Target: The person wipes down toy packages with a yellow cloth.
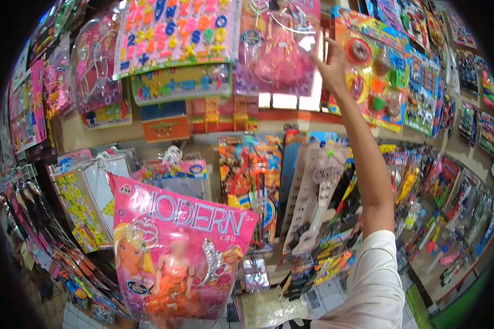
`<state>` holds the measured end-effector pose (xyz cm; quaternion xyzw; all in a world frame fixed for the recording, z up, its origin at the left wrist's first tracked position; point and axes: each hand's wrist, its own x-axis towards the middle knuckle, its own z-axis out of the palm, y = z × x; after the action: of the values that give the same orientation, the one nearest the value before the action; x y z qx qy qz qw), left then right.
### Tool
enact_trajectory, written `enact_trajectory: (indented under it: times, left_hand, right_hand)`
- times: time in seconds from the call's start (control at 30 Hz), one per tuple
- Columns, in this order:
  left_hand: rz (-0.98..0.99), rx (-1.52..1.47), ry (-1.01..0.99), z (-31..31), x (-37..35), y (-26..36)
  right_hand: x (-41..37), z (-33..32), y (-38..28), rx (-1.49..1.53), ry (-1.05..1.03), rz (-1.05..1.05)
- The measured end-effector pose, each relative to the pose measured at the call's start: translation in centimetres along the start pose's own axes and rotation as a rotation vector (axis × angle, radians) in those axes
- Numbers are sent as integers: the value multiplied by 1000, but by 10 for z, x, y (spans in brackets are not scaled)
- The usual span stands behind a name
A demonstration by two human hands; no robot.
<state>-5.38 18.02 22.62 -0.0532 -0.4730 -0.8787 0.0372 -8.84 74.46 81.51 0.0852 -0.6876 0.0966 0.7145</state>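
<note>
A pink "Modern Girl" doll pack [206, 225] is close in front of me, leaning slightly, with a doll in an orange dress [173, 288] and a silver tiara under clear plastic. Its lower edge runs to the bottom of the view, and my left hand does not show. My right arm stretches up, with my right hand [333, 66] open beside the right edge of a hanging doll pack [282, 49]. Thumb and fingers are spread, with the thumb tip right at that pack's edge. The doll inside wears a pink gown.
A magnetic letters and numbers pack [175, 35] hangs left of the hanging doll, and a toy food set [370, 71] hangs to its right. Below are a white toy guitar pack [313, 203] and racks of small bagged toys [444, 236]. Tiled floor [326, 296] shows at the bottom.
</note>
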Motion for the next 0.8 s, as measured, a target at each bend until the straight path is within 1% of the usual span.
enact_trajectory:
  times: [0.03, 0.07, 0.1, 0.17, 0.2, 0.23, 0.27, 0.3, 0.33, 0.37, 0.4, 0.43, 0.47, 0.5, 0.53, 0.6, 0.63, 0.67, 0.7, 0.73, 0.77, 0.8]
  left_hand:
    - [8, 14, -51, -5, -1, -6]
    - [15, 31, -103, -7, -1, -15]
    - [71, 108, -136, 0, -1, -19]
    - [196, 266, -188, 15, -1, -22]
    - [129, 58, -171, 32, -4, -18]
    - [57, -148, -151, 55, -10, -13]
    - [-21, -351, -129, 63, -17, -11]
    - [-67, -347, -142, 56, -18, -17]
    - [-115, -349, -154, 47, -18, -31]
    - [-114, -324, -184, 45, -18, -43]
    - [-112, -298, -213, 43, -17, -55]
    - [-64, -240, -261, 44, -16, -66]
    - [-72, -231, -300, 45, -22, -63]
    - [-80, -222, -339, 46, -28, -60]
    - [-136, -272, -370, 56, -34, -54]
    - [-241, -381, -437, 74, -46, -52]
    - [-288, -436, -472, 81, -48, -56]
    - [-336, -489, -506, 88, -51, -61]
    - [-380, -489, -532, 95, -56, -66]
    - [-429, -489, -556, 102, -62, -73]
    - [-480, -490, -580, 110, -68, -78]
    - [-514, -482, -575, 119, -76, -80]
  right_hand:
    - [-18, 4, -7, -23, -135, 55]
    - [-35, 7, -15, -203, -182, 15]
    - [-58, 9, -31, -377, -240, -29]
    - [-84, 16, -51, -341, -310, -13]
    - [-102, 19, -63, -314, -345, 7]
    - [-120, 15, -83, -192, -336, 32]
    - [-139, 1, -109, -33, -350, 63]
    - [-158, -16, -125, 64, -427, 79]
    - [-188, -29, -136, 203, -370, 201]
    - [-210, -54, -142, 418, -439, 274]
    - [-240, -79, -151, 629, -405, 475]
    - [-271, -103, -153, 697, -374, 636]
    - [-305, -127, -153, 764, -336, 801]
    - [-343, -150, -155, 856, -244, 921]
    - [-378, -167, -163, 948, -147, 1031]
    - [-432, -196, -195, 1063, -183, 1228]
    - [-472, -198, -193, 1107, -208, 1651]
    - [-507, -205, -215, 1175, -375, 1404]
    - [-506, -212, -248, 1193, -408, 1505]
    - [-549, -218, -259, 1208, -450, 1426]
    - [-538, -218, -289, 1158, -354, 1405]
    - [-532, -222, -302, 1043, -358, 1412]
